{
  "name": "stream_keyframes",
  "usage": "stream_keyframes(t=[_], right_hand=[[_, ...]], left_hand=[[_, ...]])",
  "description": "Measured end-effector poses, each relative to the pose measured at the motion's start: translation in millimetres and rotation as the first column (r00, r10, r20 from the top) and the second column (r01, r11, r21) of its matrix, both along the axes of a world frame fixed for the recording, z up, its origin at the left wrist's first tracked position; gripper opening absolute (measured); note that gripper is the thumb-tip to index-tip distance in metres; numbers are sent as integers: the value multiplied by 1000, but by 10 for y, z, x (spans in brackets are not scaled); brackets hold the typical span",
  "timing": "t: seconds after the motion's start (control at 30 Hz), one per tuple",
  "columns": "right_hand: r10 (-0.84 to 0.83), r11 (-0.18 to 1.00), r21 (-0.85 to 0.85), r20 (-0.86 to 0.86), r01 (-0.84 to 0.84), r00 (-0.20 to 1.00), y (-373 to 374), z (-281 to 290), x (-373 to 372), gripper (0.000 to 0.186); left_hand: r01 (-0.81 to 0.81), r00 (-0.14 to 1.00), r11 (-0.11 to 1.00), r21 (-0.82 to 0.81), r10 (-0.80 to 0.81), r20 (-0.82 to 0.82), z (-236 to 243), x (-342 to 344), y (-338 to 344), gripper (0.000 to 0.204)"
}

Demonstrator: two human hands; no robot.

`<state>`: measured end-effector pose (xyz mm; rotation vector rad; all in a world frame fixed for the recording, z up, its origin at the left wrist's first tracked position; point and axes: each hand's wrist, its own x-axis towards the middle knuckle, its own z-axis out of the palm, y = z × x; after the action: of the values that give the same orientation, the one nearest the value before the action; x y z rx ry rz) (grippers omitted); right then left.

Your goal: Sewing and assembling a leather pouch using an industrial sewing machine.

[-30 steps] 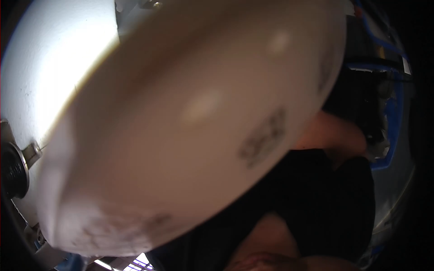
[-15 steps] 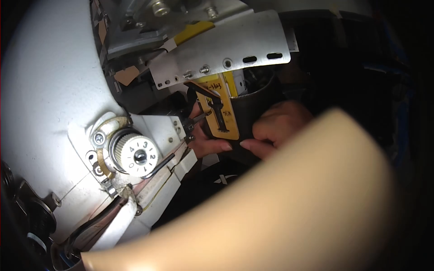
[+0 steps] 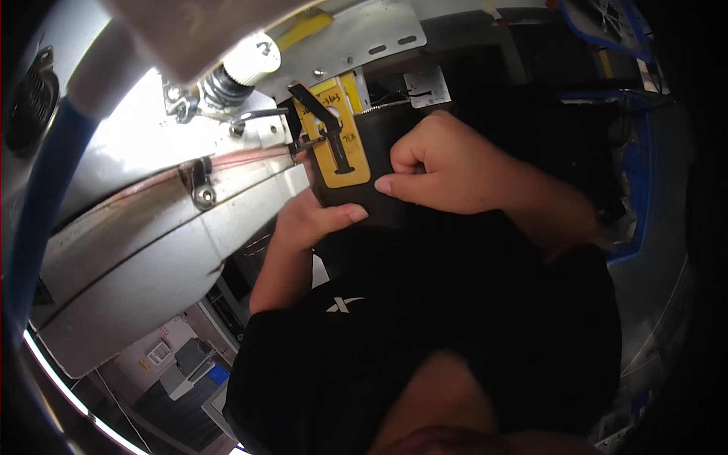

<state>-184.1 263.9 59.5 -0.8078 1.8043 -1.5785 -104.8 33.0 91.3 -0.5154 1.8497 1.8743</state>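
A dark piece of fabric (image 3: 381,142) with a metal zipper edge (image 3: 377,108) along its top lies under a yellow plate (image 3: 355,168) on a sewing machine. The plate has a slot, handwriting and a black angled metal piece (image 3: 328,120) across it. My left hand (image 3: 311,218) is at the fabric's near left, its thumb along the front and its other fingers hidden behind the cloth and machine. To the right of the plate, my right hand (image 3: 444,163) has its fingers curled in and its thumb against the fabric, pinching it.
The machine's pale arm (image 3: 144,250) fills the left, with a brightly lit white dial (image 3: 254,59) above. A slotted metal plate (image 3: 364,38) spans the top. A blue tube (image 3: 45,182) runs down the far left. Blue-edged material (image 3: 643,182) stands at right.
The view has shifted, so the machine sits higher and my forearms and black shirt show. The blurred pale shape in front is gone. Both hands remain at the fabric beside the yellow plate.
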Motion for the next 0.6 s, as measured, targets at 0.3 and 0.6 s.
stream_keyframes(t=[0.3, 0.6], right_hand=[[-258, 950, 152, -118, 274, 959, -97, -89, 560, 42], [-440, 819, -114, -753, 562, 489, -335, -93, 882, 29]], left_hand=[[-220, 362, 733, -644, -552, -751, -637, 279, -443, 99], [-417, -12, 737, -531, -589, -808, -660, 307, -466, 37]])
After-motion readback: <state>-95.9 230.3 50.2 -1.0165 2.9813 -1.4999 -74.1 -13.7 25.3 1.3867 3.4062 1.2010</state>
